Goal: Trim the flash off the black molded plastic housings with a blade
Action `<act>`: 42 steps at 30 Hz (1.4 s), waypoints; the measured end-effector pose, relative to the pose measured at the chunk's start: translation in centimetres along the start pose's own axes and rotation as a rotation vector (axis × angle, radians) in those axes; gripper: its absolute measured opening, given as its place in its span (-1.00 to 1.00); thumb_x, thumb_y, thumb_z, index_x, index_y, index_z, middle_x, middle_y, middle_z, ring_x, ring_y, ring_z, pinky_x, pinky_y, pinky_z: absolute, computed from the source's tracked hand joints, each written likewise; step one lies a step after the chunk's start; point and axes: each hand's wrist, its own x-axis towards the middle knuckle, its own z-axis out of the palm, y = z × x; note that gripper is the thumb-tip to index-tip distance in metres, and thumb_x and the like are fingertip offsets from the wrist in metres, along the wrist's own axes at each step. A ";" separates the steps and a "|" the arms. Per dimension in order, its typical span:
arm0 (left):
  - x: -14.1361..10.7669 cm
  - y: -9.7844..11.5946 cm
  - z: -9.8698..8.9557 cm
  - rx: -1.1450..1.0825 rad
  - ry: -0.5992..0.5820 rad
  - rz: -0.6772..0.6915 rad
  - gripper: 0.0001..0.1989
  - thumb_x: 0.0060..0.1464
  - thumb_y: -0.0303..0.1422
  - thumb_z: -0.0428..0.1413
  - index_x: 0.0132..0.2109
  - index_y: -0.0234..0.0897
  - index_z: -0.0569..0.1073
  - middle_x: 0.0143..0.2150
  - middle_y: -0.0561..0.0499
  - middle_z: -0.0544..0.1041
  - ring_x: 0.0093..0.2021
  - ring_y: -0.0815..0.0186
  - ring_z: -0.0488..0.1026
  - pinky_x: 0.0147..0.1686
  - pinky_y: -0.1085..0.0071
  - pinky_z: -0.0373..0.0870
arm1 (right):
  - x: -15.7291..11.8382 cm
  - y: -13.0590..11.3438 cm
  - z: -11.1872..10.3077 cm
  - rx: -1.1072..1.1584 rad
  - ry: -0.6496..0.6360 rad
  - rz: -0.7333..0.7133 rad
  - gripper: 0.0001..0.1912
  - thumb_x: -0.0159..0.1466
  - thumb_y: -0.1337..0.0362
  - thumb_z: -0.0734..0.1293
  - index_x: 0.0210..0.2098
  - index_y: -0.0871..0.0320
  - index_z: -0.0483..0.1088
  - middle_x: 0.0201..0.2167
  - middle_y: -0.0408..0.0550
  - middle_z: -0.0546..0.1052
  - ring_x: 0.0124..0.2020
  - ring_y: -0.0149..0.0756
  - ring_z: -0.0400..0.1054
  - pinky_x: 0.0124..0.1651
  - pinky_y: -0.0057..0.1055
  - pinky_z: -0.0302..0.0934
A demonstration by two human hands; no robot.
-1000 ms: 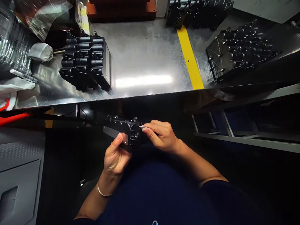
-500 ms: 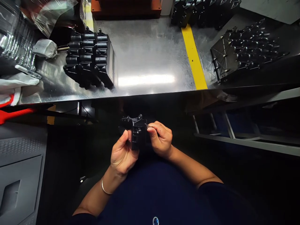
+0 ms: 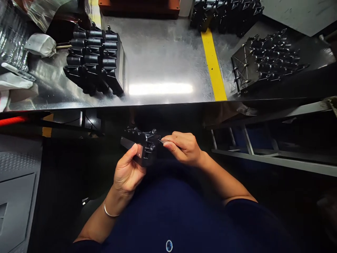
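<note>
My left hand (image 3: pixel 129 172) is closed around a black moulded plastic part (image 3: pixel 150 154), its thumb on a flat grey strip along the side. The part is held tilted in front of my body, below the table edge, with ribs and round bosses on top. My right hand (image 3: pixel 184 147) pinches a small thin blade (image 3: pixel 163 141) between thumb and forefinger. The blade's tip is at the right edge of the black part; whether it touches I cannot tell. Most of the blade is hidden in the fingers.
On the metal table (image 3: pixel 158 56) stand black part stacks at left (image 3: pixel 94 59), right (image 3: pixel 268 59) and back (image 3: pixel 223 14). Yellow tape (image 3: pixel 213 66) crosses the tabletop. A white-wrapped bundle (image 3: pixel 40 45) lies far left, an orange-brown block (image 3: pixel 139 7) at the back. A grey metal frame (image 3: pixel 273 160) stands right.
The black part has turned, so more of its grey strip shows, and has shifted left with my left hand. My right hand has tilted flatter, exposing more of the blade. The view has shifted slightly.
</note>
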 end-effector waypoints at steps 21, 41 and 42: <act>-0.5 -0.9 0.5 0.083 0.042 0.111 -0.56 0.23 -0.69 -0.14 -0.49 -0.36 0.48 -0.57 0.06 0.55 -0.57 0.47 0.53 -0.47 0.65 0.52 | 0.0 0.0 -0.2 0.071 -0.072 0.066 -0.72 0.38 0.22 0.21 -0.32 0.14 0.52 -0.58 -0.14 0.46 -0.57 -0.47 0.29 -0.48 -0.52 0.20; 0.3 -1.4 -0.7 0.104 0.023 0.156 -0.63 0.18 -0.68 -0.07 -0.49 -0.36 0.49 -0.57 0.07 0.52 -0.55 0.46 0.50 -0.39 0.59 0.54 | -1.1 0.2 0.5 0.033 0.025 0.009 -0.78 0.36 0.32 0.24 -0.35 0.22 0.49 -0.60 -0.10 0.47 -0.61 -0.47 0.25 -0.53 -0.50 0.17; 0.3 -1.5 -0.7 0.109 0.029 0.153 -0.62 0.18 -0.68 -0.08 -0.50 -0.37 0.49 -0.57 0.06 0.52 -0.55 0.46 0.50 -0.41 0.59 0.54 | -1.0 0.2 0.5 0.033 0.012 0.009 -0.77 0.36 0.32 0.24 -0.36 0.22 0.49 -0.61 -0.12 0.45 -0.61 -0.47 0.23 -0.53 -0.50 0.16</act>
